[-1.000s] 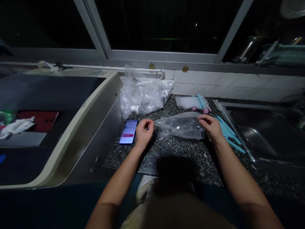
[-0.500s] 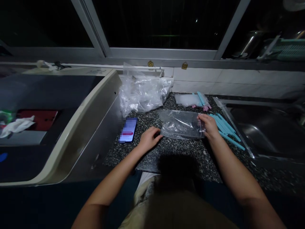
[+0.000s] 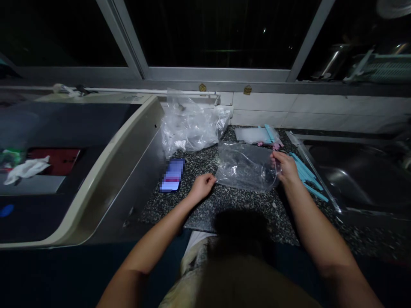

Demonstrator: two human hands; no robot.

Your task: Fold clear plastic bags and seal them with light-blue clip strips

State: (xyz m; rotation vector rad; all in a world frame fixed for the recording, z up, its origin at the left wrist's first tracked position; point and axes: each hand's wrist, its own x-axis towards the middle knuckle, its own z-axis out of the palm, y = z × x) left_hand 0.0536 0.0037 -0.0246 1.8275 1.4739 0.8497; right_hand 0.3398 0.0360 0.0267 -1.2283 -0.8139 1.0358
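Observation:
A clear plastic bag (image 3: 245,167) stretches between my hands, just over the speckled counter (image 3: 205,214). My left hand (image 3: 203,187) pinches its near left corner. At the bag's right end, my right hand (image 3: 285,166) grips the edge between thumb and fingers. I see nothing inside the bag; the counter shows through it. Beyond my left hand lies a phone (image 3: 172,175) with a lit screen. Close to my right hand, several light blue strips (image 3: 306,173) lie on the counter.
Crumpled clear plastic (image 3: 195,128) is heaped by the wall. A stack of flat bags (image 3: 250,135) with blue strips and pink pieces sits at the back. The sink (image 3: 356,175) is on the right. A large metal-sided appliance (image 3: 128,167) borders the counter's left.
My left fingers have closed on the bag's corner. The right hand has shifted slightly right, and the bag is spread wider between both hands.

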